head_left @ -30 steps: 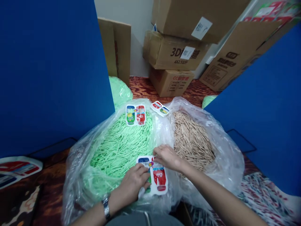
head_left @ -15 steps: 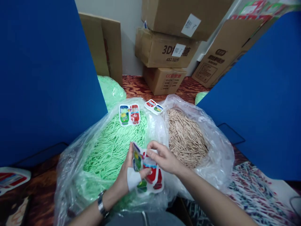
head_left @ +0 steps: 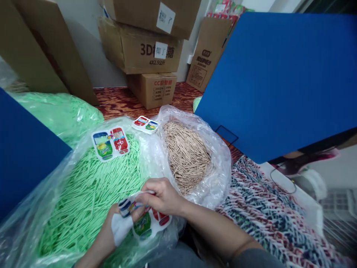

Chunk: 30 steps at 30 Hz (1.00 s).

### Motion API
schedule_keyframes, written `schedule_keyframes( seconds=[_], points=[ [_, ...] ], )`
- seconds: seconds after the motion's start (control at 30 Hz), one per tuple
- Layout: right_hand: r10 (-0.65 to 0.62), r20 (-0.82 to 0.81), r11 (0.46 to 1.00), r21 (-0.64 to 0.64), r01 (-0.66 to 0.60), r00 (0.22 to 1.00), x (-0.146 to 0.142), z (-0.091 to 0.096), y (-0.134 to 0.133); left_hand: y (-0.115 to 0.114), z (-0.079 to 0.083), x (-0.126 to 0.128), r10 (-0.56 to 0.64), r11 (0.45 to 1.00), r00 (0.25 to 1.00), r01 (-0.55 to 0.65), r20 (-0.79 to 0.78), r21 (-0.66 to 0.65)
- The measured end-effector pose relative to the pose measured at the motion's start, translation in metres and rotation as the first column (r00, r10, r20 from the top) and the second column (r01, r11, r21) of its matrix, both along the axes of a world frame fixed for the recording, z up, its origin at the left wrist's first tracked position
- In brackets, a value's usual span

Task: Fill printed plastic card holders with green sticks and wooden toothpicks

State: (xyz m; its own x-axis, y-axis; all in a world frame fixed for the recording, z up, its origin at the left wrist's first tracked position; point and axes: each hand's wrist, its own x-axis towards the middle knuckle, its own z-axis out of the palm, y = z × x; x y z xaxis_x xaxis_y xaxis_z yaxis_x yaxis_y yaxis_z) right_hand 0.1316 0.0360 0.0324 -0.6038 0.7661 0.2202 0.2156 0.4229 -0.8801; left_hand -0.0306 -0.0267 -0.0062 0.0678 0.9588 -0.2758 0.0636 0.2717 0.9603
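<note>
My left hand (head_left: 106, 227), with a white wrap (head_left: 121, 227) round its thumb base, is closed on a small printed plastic packet (head_left: 128, 205). My right hand (head_left: 164, 197) pinches the upper right edge of the same packet, fingertips together. Beneath both hands a second flat red and green packet (head_left: 145, 225) rests over the clear plastic; whether my left hand touches it I cannot tell. To the left is an open bag of thin light green sticks (head_left: 92, 193). Beyond my right hand lies an open bag of thin tan sticks (head_left: 188, 156).
Two printed packets lie at the back, one on the green sticks (head_left: 111, 143), the other on the plastic (head_left: 145, 124). Blue panels (head_left: 279, 82) flank the bags. Stacked cardboard boxes (head_left: 152, 56) stand behind. At right is a striped heap (head_left: 262, 212) of red, white and blue pieces.
The camera view has turned right, so the scene sits further left and more of the striped heap shows. The held packet has tipped flatter; both hands remain on it.
</note>
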Motion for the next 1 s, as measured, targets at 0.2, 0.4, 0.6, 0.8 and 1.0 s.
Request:
schedule_keyframes(
  seconds=[0.2,0.4,0.6,0.8,1.0],
  points=[
    [0.217,0.051,0.967,0.125,-0.222,0.975,0.031,0.009,0.006,0.008,0.002,0.011,0.111,0.993,0.994,-0.111,0.011,-0.035],
    [-0.263,0.468,0.952,0.268,0.148,0.844,0.129,-0.022,0.056,0.006,-0.010,0.007,0.242,0.962,0.970,-0.240,0.001,-0.134],
    [-0.149,0.857,0.965,0.235,-0.116,0.493,0.183,-0.052,0.073,0.009,-0.011,0.014,0.165,0.972,0.986,-0.164,-0.010,-0.165],
    [-0.168,0.949,0.921,0.247,-0.300,0.266,0.167,-0.054,0.073,0.011,-0.009,0.021,0.066,0.985,0.998,-0.065,0.002,-0.159],
    [-0.168,0.952,0.864,0.267,-0.427,0.255,0.162,-0.063,0.074,0.013,-0.003,0.025,0.115,0.982,0.993,-0.114,0.002,-0.150]
  ],
)
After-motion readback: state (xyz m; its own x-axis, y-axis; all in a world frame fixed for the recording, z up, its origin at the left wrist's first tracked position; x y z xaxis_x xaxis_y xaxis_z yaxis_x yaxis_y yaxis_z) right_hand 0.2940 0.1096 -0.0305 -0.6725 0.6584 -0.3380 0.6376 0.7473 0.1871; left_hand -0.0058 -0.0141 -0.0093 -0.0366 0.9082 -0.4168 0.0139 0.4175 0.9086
